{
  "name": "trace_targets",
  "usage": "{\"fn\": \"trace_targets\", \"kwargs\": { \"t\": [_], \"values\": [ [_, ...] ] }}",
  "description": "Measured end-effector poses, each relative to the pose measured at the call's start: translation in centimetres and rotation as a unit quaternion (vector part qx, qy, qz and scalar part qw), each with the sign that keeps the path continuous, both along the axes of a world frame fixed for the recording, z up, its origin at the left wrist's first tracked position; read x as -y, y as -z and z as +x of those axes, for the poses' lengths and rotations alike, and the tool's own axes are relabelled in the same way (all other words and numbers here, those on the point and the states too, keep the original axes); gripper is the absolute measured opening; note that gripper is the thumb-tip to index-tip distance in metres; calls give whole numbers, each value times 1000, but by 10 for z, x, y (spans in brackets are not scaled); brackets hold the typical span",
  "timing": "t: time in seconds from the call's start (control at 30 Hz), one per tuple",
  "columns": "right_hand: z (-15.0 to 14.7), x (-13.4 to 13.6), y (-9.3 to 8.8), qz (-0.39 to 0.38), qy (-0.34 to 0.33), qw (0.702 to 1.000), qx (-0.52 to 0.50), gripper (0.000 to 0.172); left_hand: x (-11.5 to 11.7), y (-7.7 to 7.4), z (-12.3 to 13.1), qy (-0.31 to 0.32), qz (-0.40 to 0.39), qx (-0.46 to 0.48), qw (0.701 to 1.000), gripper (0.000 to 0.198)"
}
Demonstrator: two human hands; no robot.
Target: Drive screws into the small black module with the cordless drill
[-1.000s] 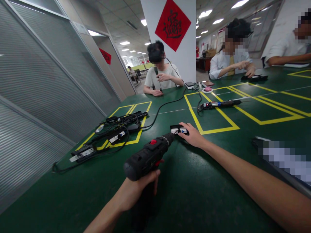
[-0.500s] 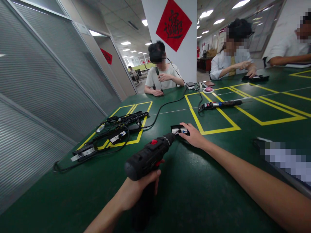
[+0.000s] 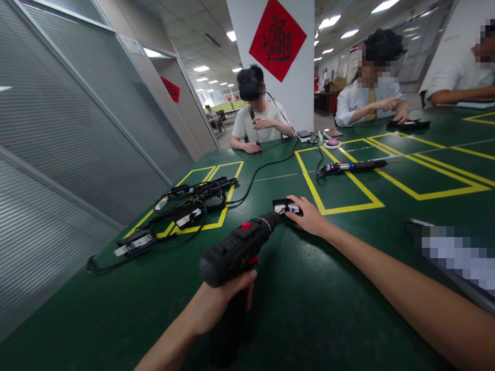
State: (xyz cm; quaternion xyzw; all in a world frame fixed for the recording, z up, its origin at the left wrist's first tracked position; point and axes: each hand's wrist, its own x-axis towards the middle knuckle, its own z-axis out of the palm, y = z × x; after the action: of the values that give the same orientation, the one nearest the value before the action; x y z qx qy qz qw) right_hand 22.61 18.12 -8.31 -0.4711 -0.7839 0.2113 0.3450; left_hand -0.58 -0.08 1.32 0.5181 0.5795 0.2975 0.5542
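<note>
Snugly, left fingers [image 3: 243,280] wrap matte, rounded black drill [image 3: 232,251]; right fingers [image 3: 300,201] clamped on small oblong casing [image 3: 280,207]

Grn. table [image 3: 309,299] ran full width, marked w/ yel. tape [image 3: 351,210] rectangles. L. side: heap of blk. cabled parts [image 3: 176,212], approx. in/over taped box; cable [image 3: 270,164] ran toward far sm. box [image 3: 304,135]. Ctr.: blk. casing w/ wht. insert [image 3: 281,203], outside tape. R. of ctr.: pen-shaped tool [image 3: 363,165] across tape. Far: pink round obj. [image 3: 332,142]. Far r.: blk. pc. [image 3: 413,124]. Near r.: dark slab [image 3: 456,252], pixelated.
</note>
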Motion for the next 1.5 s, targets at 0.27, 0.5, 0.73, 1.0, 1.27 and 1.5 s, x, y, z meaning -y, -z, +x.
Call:
{"fn": "trace_targets", "kwargs": {
  "t": [0.27, 0.5, 0.73, 1.0, 1.27, 1.5],
  "values": [
    [-1, -2, 2, 16, 0, 1000, -3, 49, -1, 4, -4, 17, -8, -8, 1000, 31],
    [-1, -2, 1, 13, 0, 1000, -7, 49, -2, 4, -2, 6, 1, 9, 1000, 29],
    [-1, -3, 2, 8, -1, 1000, -18, 48, -3, 6, -5, 34, 6, 10, 999, 27],
    [-1, -3, 1, 9, 0, 1000, -17, 47, -1, 7, -7, 31, 2, 2, 1000, 31],
    [-1, -3, 2, 14, 1, 1000, -21, 48, -2, 1, -5, 38, 3, -26, 999, 46],
    [-1, -3, 2, 14, 0, 1000, -14, 48, -1, -2, 0, 11, -3, -10, 1000, 54]
  ]
}}
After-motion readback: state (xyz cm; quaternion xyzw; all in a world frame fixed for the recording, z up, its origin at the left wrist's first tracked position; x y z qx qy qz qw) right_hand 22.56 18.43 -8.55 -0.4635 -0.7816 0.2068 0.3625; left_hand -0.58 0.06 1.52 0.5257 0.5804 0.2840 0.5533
